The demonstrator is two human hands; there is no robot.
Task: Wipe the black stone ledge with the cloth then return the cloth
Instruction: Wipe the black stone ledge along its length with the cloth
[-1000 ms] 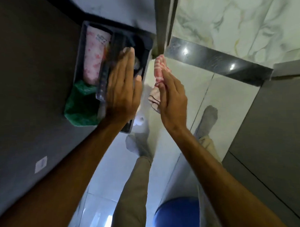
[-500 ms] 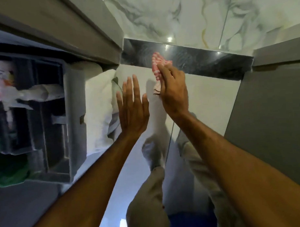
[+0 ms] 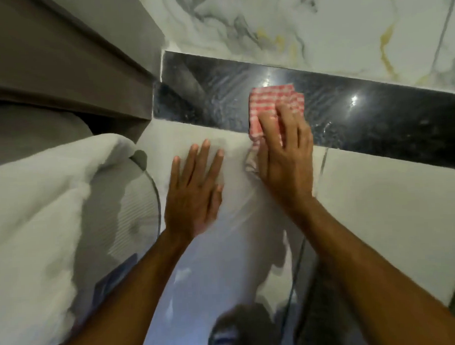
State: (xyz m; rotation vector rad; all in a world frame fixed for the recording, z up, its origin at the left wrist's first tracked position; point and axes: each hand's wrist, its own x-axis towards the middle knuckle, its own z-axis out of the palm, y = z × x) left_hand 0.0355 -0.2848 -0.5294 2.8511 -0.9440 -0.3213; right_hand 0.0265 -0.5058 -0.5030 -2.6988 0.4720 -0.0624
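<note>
Two bare hands reach forward in the head view. Right hand [image 3: 285, 157]: palm down, fingers spread and laid flat over a folded red-and-white checked cloth [image 3: 275, 101], pressing it against the black stone ledge [image 3: 374, 120]; it presses rather than grips. The far part of the cloth lies on the polished black surface, while its near edge hangs just over the ledge's front edge onto the pale tile [image 3: 377, 205] below, under the heel of the hand. Left hand [image 3: 193, 189]: open, fingers extended and slightly apart, empty, held over the pale tile just left of the right hand and short of the ledge; whether it touches the tile cannot be told. Streaks and small light reflections show on the black stone either side of the cloth. Beyond the ledge rises a white marble-veined wall [image 3: 319, 27]. At left, a white towel [image 3: 42, 217] hangs beneath a grey cabinet edge [image 3: 63, 74].
</note>
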